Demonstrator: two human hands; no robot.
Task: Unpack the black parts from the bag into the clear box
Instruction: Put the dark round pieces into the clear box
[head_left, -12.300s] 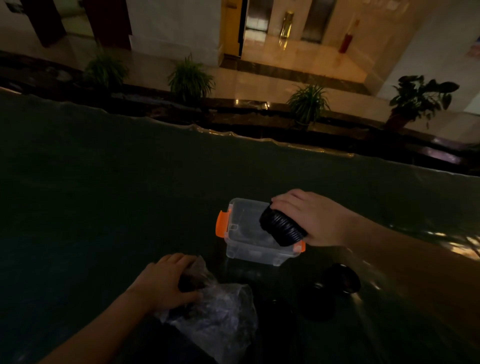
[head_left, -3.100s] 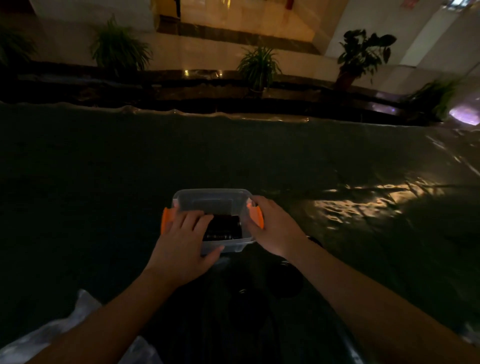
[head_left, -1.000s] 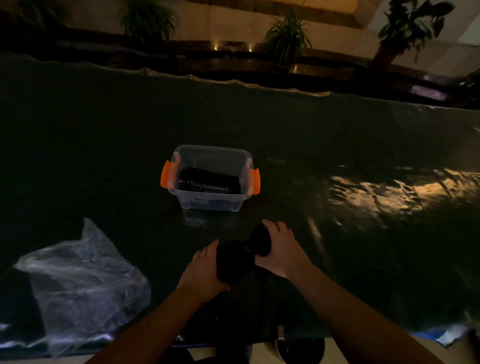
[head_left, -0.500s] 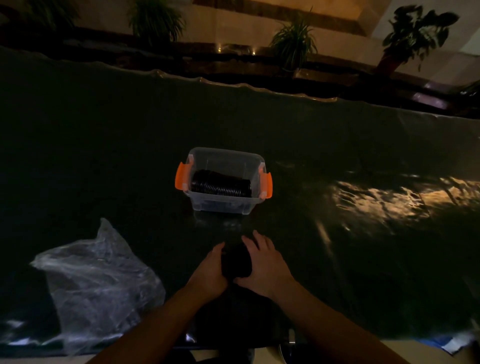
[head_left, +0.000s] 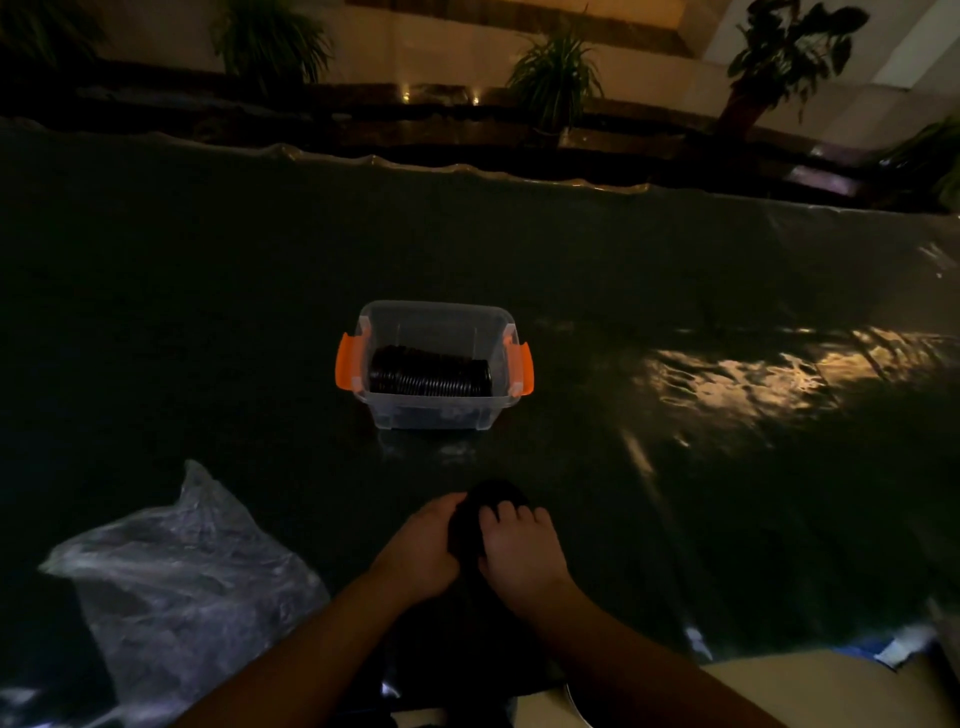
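Note:
A clear box with orange side latches stands mid-table, and a row of black round parts lies inside it. Nearer to me, my left hand and my right hand press together around a dark stack of black parts resting on the table. Both hands grip it from the sides, with only its top showing between the fingers. The crumpled clear plastic bag lies at the lower left, apart from both hands.
The table is covered by a dark, shiny plastic sheet with a glare patch on the right. Potted plants line a ledge beyond the far edge. The table's near edge runs just below my forearms.
A second ago each hand held a separate black piece. The hands have since closed together around one dark stack. The box, parts and bag have not moved.

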